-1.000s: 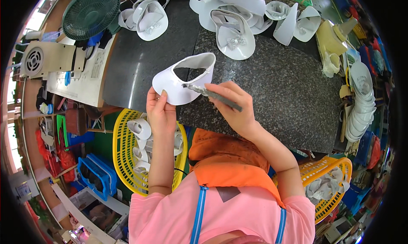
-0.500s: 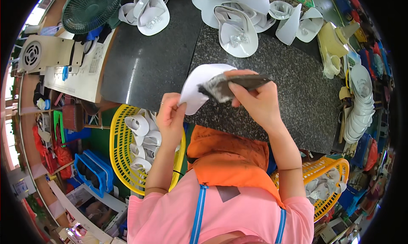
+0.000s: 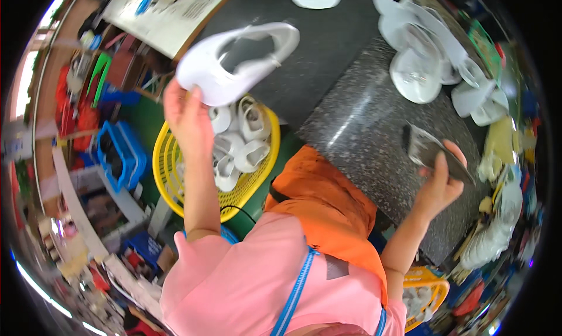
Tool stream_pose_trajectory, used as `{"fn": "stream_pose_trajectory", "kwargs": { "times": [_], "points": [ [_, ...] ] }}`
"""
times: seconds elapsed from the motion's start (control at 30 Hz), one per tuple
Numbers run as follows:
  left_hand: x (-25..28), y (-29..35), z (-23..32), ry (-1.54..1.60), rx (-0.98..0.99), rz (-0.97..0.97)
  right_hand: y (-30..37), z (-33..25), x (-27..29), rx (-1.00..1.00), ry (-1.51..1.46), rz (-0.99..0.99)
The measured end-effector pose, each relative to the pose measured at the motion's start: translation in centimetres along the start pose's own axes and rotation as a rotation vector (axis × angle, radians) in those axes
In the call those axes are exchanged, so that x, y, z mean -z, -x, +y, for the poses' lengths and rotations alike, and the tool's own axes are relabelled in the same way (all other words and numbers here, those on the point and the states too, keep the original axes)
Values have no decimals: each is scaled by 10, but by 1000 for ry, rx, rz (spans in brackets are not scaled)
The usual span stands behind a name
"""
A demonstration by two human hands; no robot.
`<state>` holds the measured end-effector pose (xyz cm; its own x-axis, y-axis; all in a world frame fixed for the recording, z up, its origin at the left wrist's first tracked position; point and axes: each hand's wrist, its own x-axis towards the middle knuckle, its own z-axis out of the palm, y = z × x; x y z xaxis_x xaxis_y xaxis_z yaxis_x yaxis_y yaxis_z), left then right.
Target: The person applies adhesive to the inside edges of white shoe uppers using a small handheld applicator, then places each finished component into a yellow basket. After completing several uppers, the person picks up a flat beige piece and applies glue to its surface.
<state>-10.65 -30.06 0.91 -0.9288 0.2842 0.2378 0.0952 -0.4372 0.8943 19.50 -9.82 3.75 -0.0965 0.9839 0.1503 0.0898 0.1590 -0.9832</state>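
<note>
My left hand (image 3: pixel 188 110) is raised over the left side and pinches one end of a white shoe upper (image 3: pixel 202 67), a curved piece with a wide opening. The upper hangs in the air above a yellow basket (image 3: pixel 167 181), which holds several similar white pieces. My right hand (image 3: pixel 440 181) is closed round a flat, wide brush (image 3: pixel 422 147) with a dark handle and pale, glue-smeared-looking bristles. The brush is over the right part of the dark speckled worktop (image 3: pixel 363 113).
White shoe parts (image 3: pixel 417 72) lie along the far side of the worktop. A stack of white pieces (image 3: pixel 494 236) stands at the right, near a yellowish container (image 3: pixel 496 143). An orange-yellow basket (image 3: pixel 436 286) is at lower right. Blue crates (image 3: pixel 120 154) stand at left.
The brush has come off the white upper and moved right with my right hand. My left hand has carried the upper left and away, over the yellow basket. The view has turned.
</note>
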Motion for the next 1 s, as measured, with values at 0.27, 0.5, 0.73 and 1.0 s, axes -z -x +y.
{"fn": "stream_pose_trajectory", "kwargs": {
  "times": [0.27,0.5,0.73,1.0],
  "points": [
    [37,23,28,-419,-87,-22,9,-37,-56,208,125,-490],
    [-30,52,28,-510,-416,-375,20,-82,-114,701,318,-821],
    [-42,59,32,-521,-469,-476,22,-82,-114,737,489,-762],
    [-42,62,33,-517,-404,-486,23,-75,-117,760,518,-746]
  ]
}}
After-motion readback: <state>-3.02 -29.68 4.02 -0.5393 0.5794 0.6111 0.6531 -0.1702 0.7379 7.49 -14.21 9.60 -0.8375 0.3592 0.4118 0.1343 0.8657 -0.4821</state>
